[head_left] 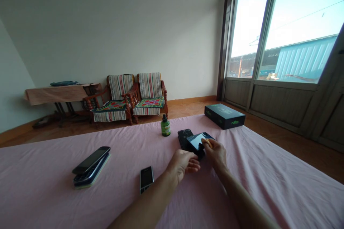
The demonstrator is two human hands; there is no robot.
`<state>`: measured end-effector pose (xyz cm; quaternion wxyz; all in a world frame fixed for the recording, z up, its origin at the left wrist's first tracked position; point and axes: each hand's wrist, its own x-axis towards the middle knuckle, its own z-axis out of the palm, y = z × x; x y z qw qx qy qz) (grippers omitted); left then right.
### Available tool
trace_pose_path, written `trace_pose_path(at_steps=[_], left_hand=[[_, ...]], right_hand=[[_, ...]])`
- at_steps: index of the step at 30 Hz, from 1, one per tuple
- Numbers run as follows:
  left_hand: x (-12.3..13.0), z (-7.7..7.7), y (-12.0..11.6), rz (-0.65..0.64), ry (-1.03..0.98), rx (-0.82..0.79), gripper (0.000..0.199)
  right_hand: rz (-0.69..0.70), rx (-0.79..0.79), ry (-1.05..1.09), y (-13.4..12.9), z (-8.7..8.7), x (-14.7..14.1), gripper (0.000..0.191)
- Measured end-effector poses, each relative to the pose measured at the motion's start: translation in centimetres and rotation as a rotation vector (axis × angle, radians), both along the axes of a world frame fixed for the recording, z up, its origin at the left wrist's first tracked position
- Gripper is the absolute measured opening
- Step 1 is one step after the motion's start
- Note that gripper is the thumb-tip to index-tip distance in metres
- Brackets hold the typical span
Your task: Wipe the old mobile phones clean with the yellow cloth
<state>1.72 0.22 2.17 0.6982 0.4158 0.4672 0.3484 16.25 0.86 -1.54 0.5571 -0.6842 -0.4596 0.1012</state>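
Two dark phones lie overlapped on the pink cloth ahead of my hands. The upper phone (pixel 197 141) has a glossy screen and rests tilted across the lower black phone (pixel 185 135). My right hand (pixel 216 153) is at the upper phone's right side, its fingers pinched on a small yellowish object (pixel 208 143) against the screen. Just in front of the phones is my left hand (pixel 184 162), palm turned inward, fingers loosely curled and apart, with nothing seen in it. A small keypad phone (pixel 146 177) lies beside my left forearm.
A green bottle (pixel 165 127) stands behind the phones, and a black box (pixel 224 116) sits at the cloth's far right edge. Several stacked phones (pixel 91 164) lie at the left. Two wooden chairs (pixel 150 102) are beyond.
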Motion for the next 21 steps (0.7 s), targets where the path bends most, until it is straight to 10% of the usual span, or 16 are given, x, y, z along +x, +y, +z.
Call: trace_pose_path(at_steps=[9, 13, 21], left_hand=[[1.6, 1.8, 2.3, -0.076, 0.849, 0.85, 0.066], [2.9, 2.1, 3.4, -0.173, 1.066, 0.967, 0.03], [4.2, 2.5, 4.0, -0.199, 1.278, 1.011, 0.029]], right_hand=[[0.037, 0.015, -0.006, -0.2, 0.0, -0.1, 0.034], [0.034, 0.018, -0.001, -0.2, 0.2, -0.1, 0.032], [-0.023, 0.047, 0.043, -0.5, 0.6, 0.0, 0.035]])
